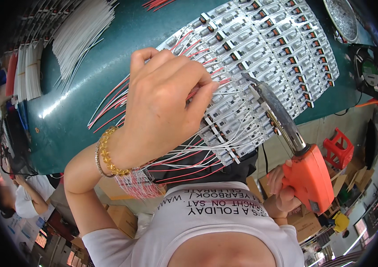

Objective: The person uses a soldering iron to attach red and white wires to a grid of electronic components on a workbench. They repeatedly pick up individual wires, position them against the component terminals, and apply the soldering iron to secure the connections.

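My left hand [164, 91] is closed in a pinch on a thin red wire [225, 82], over a panel of small circuit boards [264, 55]. My right hand [282, 191] grips a soldering gun [309, 178] with an orange-red body and a long dark barrel. Its tip points at the boards, just right of my left fingertips; whether it touches them I cannot tell. Along the panel's near left side, red and white wires [189, 162] fan out from the boards. My left palm hides part of that wire row.
Bundles of white wires [82, 38] lie on the green table [64, 129] at the far left. At the far right are a metal bowl [342, 20] and a small fan [369, 73]. A red stool [339, 147] stands below right. Another person [31, 196] sits at lower left.
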Demonstrator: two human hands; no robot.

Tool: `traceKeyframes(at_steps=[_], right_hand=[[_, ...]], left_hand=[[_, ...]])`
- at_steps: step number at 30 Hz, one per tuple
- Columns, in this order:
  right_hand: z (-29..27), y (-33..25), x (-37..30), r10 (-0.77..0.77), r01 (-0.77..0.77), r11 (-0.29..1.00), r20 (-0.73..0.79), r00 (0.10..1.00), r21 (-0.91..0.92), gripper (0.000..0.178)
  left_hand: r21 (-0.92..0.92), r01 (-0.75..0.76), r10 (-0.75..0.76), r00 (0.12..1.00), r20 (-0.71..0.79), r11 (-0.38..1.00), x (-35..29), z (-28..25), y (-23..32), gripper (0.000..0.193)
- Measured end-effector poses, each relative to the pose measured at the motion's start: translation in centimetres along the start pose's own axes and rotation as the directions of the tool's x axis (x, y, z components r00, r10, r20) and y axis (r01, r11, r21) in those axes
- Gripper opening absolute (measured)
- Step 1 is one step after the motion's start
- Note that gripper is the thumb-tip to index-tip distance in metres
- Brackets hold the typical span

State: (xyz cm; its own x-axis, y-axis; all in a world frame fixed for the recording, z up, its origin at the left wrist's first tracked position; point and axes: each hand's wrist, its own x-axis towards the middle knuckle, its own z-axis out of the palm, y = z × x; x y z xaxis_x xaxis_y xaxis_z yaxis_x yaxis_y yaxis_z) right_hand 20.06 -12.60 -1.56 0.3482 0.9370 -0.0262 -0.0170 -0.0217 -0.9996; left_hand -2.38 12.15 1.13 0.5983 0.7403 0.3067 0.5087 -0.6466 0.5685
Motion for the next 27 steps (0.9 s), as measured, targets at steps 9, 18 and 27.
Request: traceKeyframes(at_steps=[9,18,27], right_hand=[[-2.2,0.4,-3.4,0.372,-0.366,0.928,-0.221,0.902,0.071,0.083],[0.6,-3.3,-0.4,0.278,-0.270,0.939,0.009,0.960,-0.212,0.057],[0.6,-0.3,-1.9,0.019,-0.032,0.996,-0.161,0.987,-0.079,0.080]], left_hand=[[-0.155,0.076,-0.055,0.990,0.133,0.985,0.4,-1.2,-0.8,0.013],[-0.004,-0.063,0.063,0.998,0.023,0.998,-0.3,0.8,0.9,0.015],[0.043,-0.078,0.078,0.997,-0.014,0.996,-0.5,1.2,1.0,0.017]])
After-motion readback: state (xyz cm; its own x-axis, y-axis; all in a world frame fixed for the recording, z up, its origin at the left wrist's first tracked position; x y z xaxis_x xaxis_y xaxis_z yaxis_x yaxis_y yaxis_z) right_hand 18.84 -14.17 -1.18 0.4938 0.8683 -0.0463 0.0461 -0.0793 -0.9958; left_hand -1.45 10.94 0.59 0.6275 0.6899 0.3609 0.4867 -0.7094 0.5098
